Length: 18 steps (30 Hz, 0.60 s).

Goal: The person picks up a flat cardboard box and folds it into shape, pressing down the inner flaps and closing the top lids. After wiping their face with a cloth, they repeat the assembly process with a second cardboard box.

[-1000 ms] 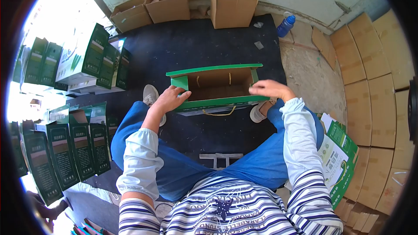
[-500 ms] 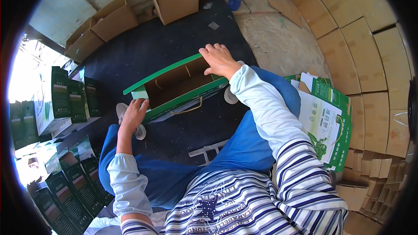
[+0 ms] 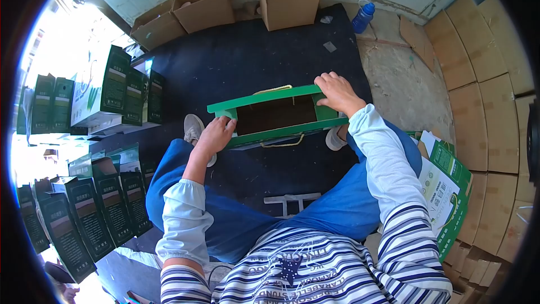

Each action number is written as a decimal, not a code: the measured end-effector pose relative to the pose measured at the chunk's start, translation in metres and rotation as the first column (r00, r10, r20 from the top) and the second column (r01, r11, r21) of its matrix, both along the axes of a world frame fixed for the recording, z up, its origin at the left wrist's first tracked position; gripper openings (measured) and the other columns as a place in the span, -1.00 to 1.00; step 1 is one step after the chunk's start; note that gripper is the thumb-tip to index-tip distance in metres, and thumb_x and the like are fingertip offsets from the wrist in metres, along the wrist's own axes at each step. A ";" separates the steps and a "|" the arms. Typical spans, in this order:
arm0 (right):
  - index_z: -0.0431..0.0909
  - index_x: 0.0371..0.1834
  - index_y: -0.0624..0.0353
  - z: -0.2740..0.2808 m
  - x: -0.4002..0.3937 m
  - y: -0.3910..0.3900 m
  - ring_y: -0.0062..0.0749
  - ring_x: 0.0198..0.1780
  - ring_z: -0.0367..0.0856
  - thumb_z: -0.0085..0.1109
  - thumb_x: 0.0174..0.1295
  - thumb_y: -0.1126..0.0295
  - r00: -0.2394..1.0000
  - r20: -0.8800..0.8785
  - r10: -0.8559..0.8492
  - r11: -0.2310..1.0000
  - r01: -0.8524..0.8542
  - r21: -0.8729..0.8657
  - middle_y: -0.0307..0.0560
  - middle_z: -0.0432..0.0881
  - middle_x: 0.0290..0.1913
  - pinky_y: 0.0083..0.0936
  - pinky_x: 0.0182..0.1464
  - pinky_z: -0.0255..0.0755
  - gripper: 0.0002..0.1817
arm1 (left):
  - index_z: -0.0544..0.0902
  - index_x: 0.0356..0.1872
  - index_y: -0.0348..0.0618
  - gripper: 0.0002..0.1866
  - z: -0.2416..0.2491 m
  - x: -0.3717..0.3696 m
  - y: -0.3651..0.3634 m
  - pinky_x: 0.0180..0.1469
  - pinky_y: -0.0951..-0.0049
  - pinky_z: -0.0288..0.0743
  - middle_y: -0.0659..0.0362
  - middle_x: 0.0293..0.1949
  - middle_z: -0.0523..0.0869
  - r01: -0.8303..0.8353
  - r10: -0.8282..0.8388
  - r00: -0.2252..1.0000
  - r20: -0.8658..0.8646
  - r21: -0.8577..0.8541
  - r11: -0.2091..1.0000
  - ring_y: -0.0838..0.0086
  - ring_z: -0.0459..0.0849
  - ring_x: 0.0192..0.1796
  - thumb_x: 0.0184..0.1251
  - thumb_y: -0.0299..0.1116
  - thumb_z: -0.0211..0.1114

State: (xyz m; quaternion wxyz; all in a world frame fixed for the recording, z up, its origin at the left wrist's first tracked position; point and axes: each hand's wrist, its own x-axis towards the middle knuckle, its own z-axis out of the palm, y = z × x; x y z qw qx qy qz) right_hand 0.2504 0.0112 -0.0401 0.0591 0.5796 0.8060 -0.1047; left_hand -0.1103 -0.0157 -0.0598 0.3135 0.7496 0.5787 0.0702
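Note:
A green carton (image 3: 275, 136) with a brown inside and yellow cord handles stands between my feet, its top open. My left hand (image 3: 215, 134) is at its left end, fingers curled over the end flap. At the right end my right hand (image 3: 339, 94) grips the corner of the far green edge, with the thumb on the inner side. One cord handle hangs on the near side, and the other shows beyond the far edge.
Green printed boxes (image 3: 107, 208) stand in rows at the left. Flattened green cartons (image 3: 441, 191) lie at the right beside stacked brown boxes (image 3: 498, 112). Open brown cartons (image 3: 289, 5) and a blue bottle (image 3: 363, 18) are at the back. A metal frame (image 3: 292, 198) lies between my legs.
The view has turned, shifting the surroundings rightward. The carton now lies more level across the view, its far flap nearer the near edge, and the far cord handle has come into sight.

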 end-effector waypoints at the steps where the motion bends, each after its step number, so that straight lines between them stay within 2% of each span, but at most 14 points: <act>1: 0.37 0.21 0.13 -0.005 -0.001 -0.001 -0.11 0.17 0.44 0.47 -0.08 0.29 1.000 -0.006 0.004 1.000 -0.005 -0.005 -0.04 0.50 0.10 -0.23 0.15 0.40 -0.28 | 0.58 -0.14 -0.36 -0.55 0.000 0.001 -0.001 0.06 0.05 0.40 -0.24 -0.13 0.62 -0.013 0.013 1.000 -0.016 0.016 1.000 -0.08 0.57 -0.01 0.44 -0.10 -0.05; 2: 0.36 0.22 0.15 -0.010 -0.002 -0.002 -0.11 0.19 0.42 0.47 -0.08 0.26 1.000 -0.014 0.009 1.000 -0.009 -0.010 -0.02 0.48 0.12 -0.23 0.17 0.39 -0.26 | 0.59 -0.17 -0.37 -0.54 0.001 0.000 -0.002 0.04 0.04 0.42 -0.24 -0.16 0.63 -0.026 0.027 0.999 -0.032 0.030 0.999 -0.08 0.58 -0.03 0.44 -0.09 -0.05; 5: 0.28 0.31 0.19 -0.017 0.000 -0.008 -0.08 0.34 0.28 0.33 0.07 0.02 0.998 -0.057 0.033 0.998 -0.036 -0.044 0.06 0.35 0.29 -0.20 0.29 0.27 -0.21 | 0.63 -0.28 -0.37 -0.51 0.020 -0.008 0.008 -0.06 0.01 0.46 -0.21 -0.30 0.66 -0.052 0.048 0.983 -0.179 -0.021 0.998 -0.10 0.62 -0.15 0.42 -0.06 -0.03; 6: 0.25 0.35 0.17 -0.015 -0.002 -0.010 -0.08 0.37 0.22 0.24 0.12 -0.04 0.999 -0.040 0.006 0.997 -0.009 -0.077 0.07 0.30 0.33 -0.20 0.33 0.22 -0.21 | 0.64 -0.36 -0.38 -0.48 0.028 -0.013 0.012 -0.14 0.00 0.47 -0.20 -0.40 0.66 -0.053 0.054 0.978 -0.203 0.011 0.999 -0.11 0.63 -0.24 0.39 -0.03 -0.01; 7: 0.22 0.38 0.15 -0.009 -0.004 -0.014 -0.08 0.41 0.16 0.15 0.17 -0.10 1.000 -0.021 -0.018 0.994 0.015 -0.108 0.08 0.25 0.37 -0.21 0.36 0.17 -0.20 | 0.65 -0.36 -0.34 -0.53 0.039 -0.015 0.012 -0.16 0.02 0.48 -0.16 -0.40 0.67 -0.070 0.083 0.955 -0.286 0.056 0.996 -0.06 0.66 -0.25 0.33 -0.03 0.11; 9: 0.16 0.43 0.11 -0.007 -0.007 -0.011 -0.08 0.46 0.07 0.01 0.24 -0.17 0.999 -0.007 -0.044 0.983 0.042 -0.176 0.08 0.17 0.44 -0.21 0.40 0.10 -0.19 | 0.64 -0.17 -0.28 -0.55 0.057 -0.013 0.017 -0.06 0.11 0.51 -0.12 -0.17 0.69 -0.147 0.142 0.901 -0.411 0.018 0.989 0.04 0.65 -0.09 0.25 -0.02 0.24; 11: 0.13 0.46 0.07 -0.008 -0.002 -0.004 -0.09 0.49 0.02 -0.09 0.27 -0.20 0.998 -0.017 -0.055 0.967 0.049 -0.250 0.06 0.11 0.47 -0.22 0.42 0.06 -0.20 | 0.55 0.06 -0.20 -0.48 0.037 -0.024 0.019 0.06 0.17 0.48 -0.11 0.02 0.60 0.008 0.070 0.943 -0.325 0.232 0.973 0.06 0.58 0.07 0.21 -0.01 0.28; 12: 0.16 0.45 0.04 -0.006 -0.002 -0.002 -0.08 0.48 0.06 -0.02 0.27 -0.16 0.997 -0.030 -0.071 0.964 0.061 -0.260 0.05 0.14 0.46 -0.22 0.42 0.07 -0.23 | 0.50 0.17 -0.16 -0.41 0.025 -0.028 0.021 0.12 0.19 0.46 -0.10 0.11 0.56 0.081 0.021 0.957 -0.288 0.340 0.937 0.07 0.55 0.14 0.19 -0.01 0.30; 15: 0.22 0.41 0.07 -0.006 -0.001 0.006 -0.05 0.38 0.23 0.09 0.22 -0.12 0.999 0.039 0.034 0.977 -0.025 -0.211 0.05 0.31 0.36 -0.23 0.37 0.16 -0.23 | 0.29 0.36 -0.10 -0.26 0.006 -0.024 0.034 0.27 0.20 0.36 -0.06 0.31 0.35 0.198 -0.141 0.926 -0.350 0.134 0.971 0.06 0.38 0.32 0.22 0.03 0.26; 16: 0.25 0.39 0.07 -0.004 -0.002 0.008 -0.05 0.33 0.28 0.14 0.19 -0.09 0.998 0.039 0.046 0.978 -0.036 -0.207 0.05 0.36 0.30 -0.23 0.33 0.21 -0.24 | 0.26 0.37 -0.09 -0.27 0.000 -0.023 0.037 0.23 0.16 0.40 -0.10 0.29 0.36 0.231 -0.179 0.919 -0.353 0.113 0.966 0.05 0.41 0.29 0.27 0.06 0.22; 18: 0.31 0.35 0.08 0.001 -0.006 0.012 -0.06 0.23 0.38 0.23 0.13 -0.05 0.997 0.039 0.068 0.978 -0.059 -0.200 0.03 0.46 0.18 -0.23 0.25 0.30 -0.25 | 0.23 0.38 -0.08 -0.28 -0.007 -0.017 0.038 0.21 0.15 0.41 -0.10 0.30 0.35 0.193 -0.170 0.923 -0.346 0.034 0.981 0.04 0.44 0.27 0.30 0.06 0.19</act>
